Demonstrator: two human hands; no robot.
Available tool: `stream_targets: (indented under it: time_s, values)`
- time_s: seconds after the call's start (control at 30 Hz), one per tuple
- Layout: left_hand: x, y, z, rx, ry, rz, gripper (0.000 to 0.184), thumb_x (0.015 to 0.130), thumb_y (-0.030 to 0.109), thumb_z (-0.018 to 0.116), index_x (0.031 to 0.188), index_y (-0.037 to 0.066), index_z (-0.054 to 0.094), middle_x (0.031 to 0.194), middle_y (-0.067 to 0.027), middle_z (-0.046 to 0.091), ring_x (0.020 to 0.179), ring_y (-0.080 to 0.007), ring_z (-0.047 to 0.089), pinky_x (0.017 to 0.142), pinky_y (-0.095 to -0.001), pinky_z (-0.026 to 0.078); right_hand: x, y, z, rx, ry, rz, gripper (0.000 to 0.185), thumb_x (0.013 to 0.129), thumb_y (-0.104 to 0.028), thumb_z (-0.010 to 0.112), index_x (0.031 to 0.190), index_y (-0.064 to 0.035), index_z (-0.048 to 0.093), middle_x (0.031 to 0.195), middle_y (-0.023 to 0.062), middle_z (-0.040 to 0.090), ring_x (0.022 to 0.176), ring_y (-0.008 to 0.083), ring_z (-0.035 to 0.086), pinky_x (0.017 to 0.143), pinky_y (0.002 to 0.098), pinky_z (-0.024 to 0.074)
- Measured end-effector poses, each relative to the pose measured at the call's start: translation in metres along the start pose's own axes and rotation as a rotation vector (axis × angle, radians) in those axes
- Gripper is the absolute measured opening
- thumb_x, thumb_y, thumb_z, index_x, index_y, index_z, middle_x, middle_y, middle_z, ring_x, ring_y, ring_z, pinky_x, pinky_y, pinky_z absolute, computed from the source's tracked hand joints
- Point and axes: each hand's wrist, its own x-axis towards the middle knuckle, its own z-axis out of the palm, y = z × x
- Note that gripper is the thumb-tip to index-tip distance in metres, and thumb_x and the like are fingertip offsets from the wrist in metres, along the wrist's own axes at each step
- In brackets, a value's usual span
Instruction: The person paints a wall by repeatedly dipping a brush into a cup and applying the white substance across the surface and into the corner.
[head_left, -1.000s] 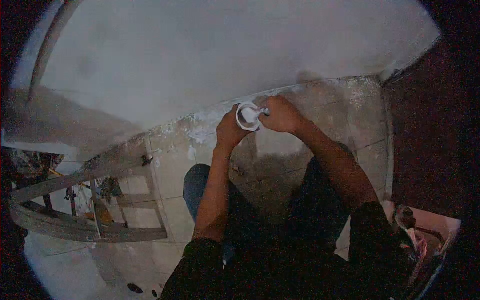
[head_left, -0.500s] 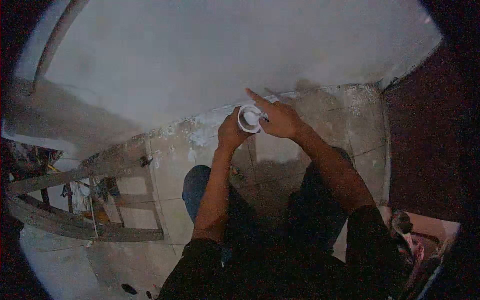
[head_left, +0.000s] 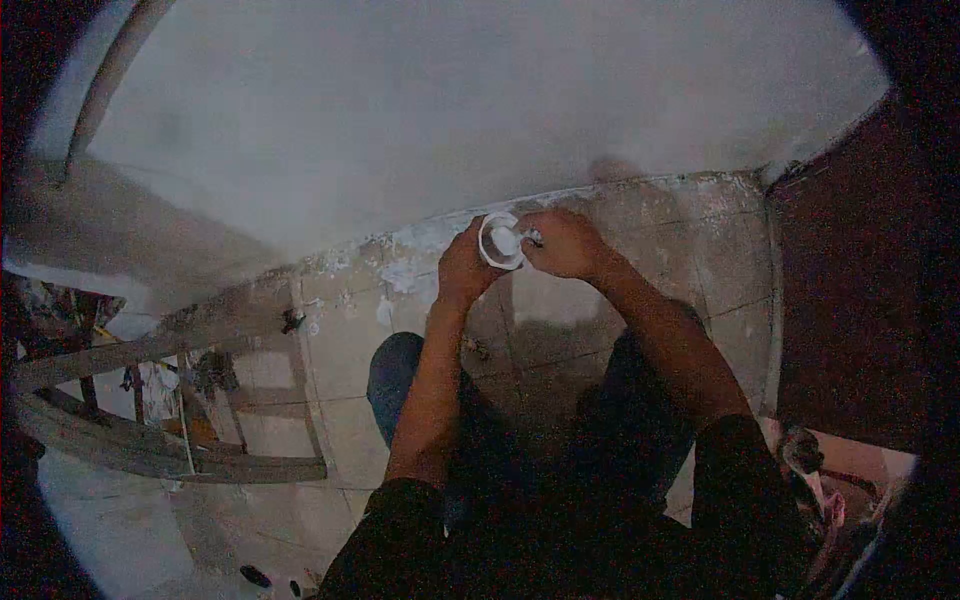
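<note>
Evidently the white, round, open-topped cup (head_left: 483,243) is held up above the beige tiled floor (head_left: 650,245), its mouth facing the camera and whitish matter (head_left: 502,243) showing inside. At the cup's left side, the left hand (head_left: 466,266) curls around the wall, fingers partly closed on it, their tips hidden. At its right side, the right hand (head_left: 562,244) has its fingers bent in around a small, pale grey implement (head_left: 535,238) that reaches to the cup's rim; its exact kind cannot be told. Any label on the cup is too dim to read. Beyond the cup rises a smooth, whitish wall (head_left: 400,110); to its lower left lies a grey, ladder-like wooden frame (head_left: 250,468).
</note>
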Motion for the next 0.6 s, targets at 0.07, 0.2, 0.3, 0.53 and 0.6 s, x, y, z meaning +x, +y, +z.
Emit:
stream_targets:
  time_s: [0.07, 0.2, 0.3, 0.53, 0.6]
  values:
    - [0.002, 0.000, 0.002, -0.009, -0.042, -0.021, 0.085, 0.066, 0.043, 0.092, 0.135, 0.011, 0.054, 0.116, -0.0155, 0.071, 0.109, -0.0387, 0.066, 0.088, -0.0502, 0.055, 0.001, 0.001, -0.005, 0.006, -0.041, -0.001, 0.037, 0.086, -0.024, 0.065, 0.119, -0.0073, 0.071, 0.109, 0.0203, 0.073, 0.101, 0.0404, 0.069, 0.094, 0.0510, 0.0536]
    - [-0.003, 0.005, 0.000, -0.001, 0.016, 0.014, 0.086, 0.066, 0.043, 0.092, 0.135, 0.011, 0.053, 0.116, -0.0154, 0.071, 0.110, -0.0383, 0.066, 0.089, -0.0500, 0.055, -0.001, 0.009, 0.003, 0.062, 0.014, -0.032, 0.035, 0.086, -0.024, 0.065, 0.116, -0.0073, 0.072, 0.109, 0.0193, 0.073, 0.101, 0.0393, 0.070, 0.095, 0.0507, 0.0534]
    - [-0.001, 0.007, 0.001, 0.005, 0.004, 0.013, 0.084, 0.066, 0.042, 0.092, 0.134, 0.011, 0.054, 0.115, -0.0149, 0.071, 0.110, -0.0381, 0.066, 0.088, -0.0500, 0.055, 0.001, 0.013, 0.005, 0.010, -0.013, -0.022, 0.035, 0.087, -0.024, 0.065, 0.116, -0.0074, 0.072, 0.107, 0.0189, 0.073, 0.100, 0.0395, 0.070, 0.095, 0.0507, 0.0537]
    - [0.001, 0.006, -0.001, -0.041, -0.027, 0.037, 0.079, 0.066, 0.041, 0.093, 0.130, 0.014, 0.055, 0.114, -0.0134, 0.071, 0.108, -0.0382, 0.066, 0.087, -0.0505, 0.055, -0.001, 0.005, -0.001, -0.015, -0.022, -0.005, 0.034, 0.087, -0.026, 0.066, 0.116, -0.0090, 0.073, 0.104, 0.0197, 0.073, 0.097, 0.0409, 0.070, 0.094, 0.0531, 0.0536]
    - [0.000, 0.006, 0.000, -0.031, -0.022, 0.024, 0.079, 0.066, 0.042, 0.092, 0.130, 0.014, 0.055, 0.114, -0.0133, 0.071, 0.108, -0.0384, 0.066, 0.087, -0.0508, 0.055, 0.000, 0.003, -0.003, 0.000, -0.022, -0.007, 0.034, 0.087, -0.025, 0.065, 0.116, -0.0094, 0.073, 0.103, 0.0207, 0.073, 0.096, 0.0405, 0.070, 0.093, 0.0538, 0.0535]
